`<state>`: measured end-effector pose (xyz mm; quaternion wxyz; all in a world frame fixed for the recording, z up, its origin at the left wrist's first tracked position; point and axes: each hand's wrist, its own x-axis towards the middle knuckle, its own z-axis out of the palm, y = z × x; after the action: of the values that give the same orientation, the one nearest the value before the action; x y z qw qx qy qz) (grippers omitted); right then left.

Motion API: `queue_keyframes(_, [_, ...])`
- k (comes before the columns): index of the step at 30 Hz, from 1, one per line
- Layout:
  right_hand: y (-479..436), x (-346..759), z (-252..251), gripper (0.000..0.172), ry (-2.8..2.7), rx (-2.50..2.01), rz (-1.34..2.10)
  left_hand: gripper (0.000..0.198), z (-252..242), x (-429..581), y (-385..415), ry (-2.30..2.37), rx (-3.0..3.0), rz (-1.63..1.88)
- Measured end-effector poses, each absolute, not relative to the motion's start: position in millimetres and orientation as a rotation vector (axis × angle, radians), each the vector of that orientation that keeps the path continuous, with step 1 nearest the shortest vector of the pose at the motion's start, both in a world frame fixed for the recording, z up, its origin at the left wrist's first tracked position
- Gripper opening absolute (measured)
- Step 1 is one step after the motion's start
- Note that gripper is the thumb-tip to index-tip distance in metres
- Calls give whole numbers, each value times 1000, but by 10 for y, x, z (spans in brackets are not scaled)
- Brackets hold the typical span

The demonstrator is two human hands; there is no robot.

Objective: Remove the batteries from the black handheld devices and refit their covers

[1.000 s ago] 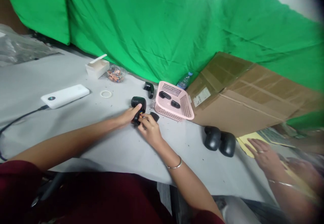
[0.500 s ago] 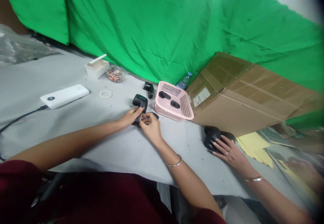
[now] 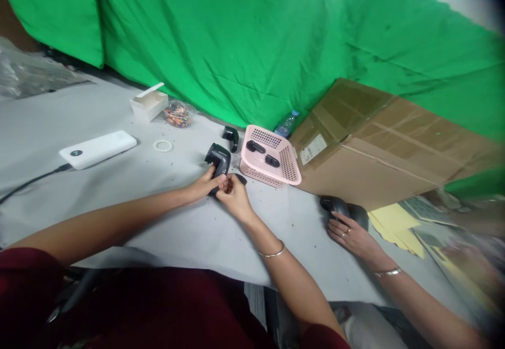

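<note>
Fingers of the left hand (image 3: 204,184) are wrapping one black device (image 3: 218,160) just beside one pink basket (image 3: 245,146), while the right hand (image 3: 235,197) is pinching its lower end. Two black pieces (image 3: 255,146) are lying in the basket; a co-worker's hand (image 3: 347,236) is resting on two more devices (image 3: 335,206).

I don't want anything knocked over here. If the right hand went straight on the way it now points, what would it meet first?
The black handheld device held in the left hand. The right hand appears to be against it, though depth is hard to judge from this view.
</note>
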<state>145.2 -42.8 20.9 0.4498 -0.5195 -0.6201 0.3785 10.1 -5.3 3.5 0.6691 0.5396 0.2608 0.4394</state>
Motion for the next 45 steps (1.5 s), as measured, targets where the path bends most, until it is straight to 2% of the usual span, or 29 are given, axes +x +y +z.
queue_keyframes(7, [-379,1526,211,47,-1546,-1332,904,76,186,90,-56,546,1160,1090])
queue_keyframes(10, [-347,1580,199,48,-1517,-1338,882,72,237,53,-20,523,1021,1088])
queue_keyframes(17, [-328,1632,201,19,-1937,-1625,343,64,332,-6,21,504,874,1066])
queue_keyframes(23, [-271,1846,238,42,-2009,-1698,95,46,397,8,-20,588,783,994])
queue_keyframes(26, [-242,1959,217,56,-2100,-1791,142,45,400,11,-19,616,739,924])
queue_keyframes(31, [-204,1993,194,55,-2074,-1797,236,56,371,-9,16,619,706,820])
queue_keyframes(34, [-256,1950,274,58,-1972,-1698,154,57,347,-13,18,634,728,799])
queue_keyframes(41, [-616,1676,486,58,-1948,-1014,9,49,325,38,-62,659,701,834])
queue_keyframes(45, [-692,1544,428,58,-2003,-976,21,50,337,61,-97,694,651,904])
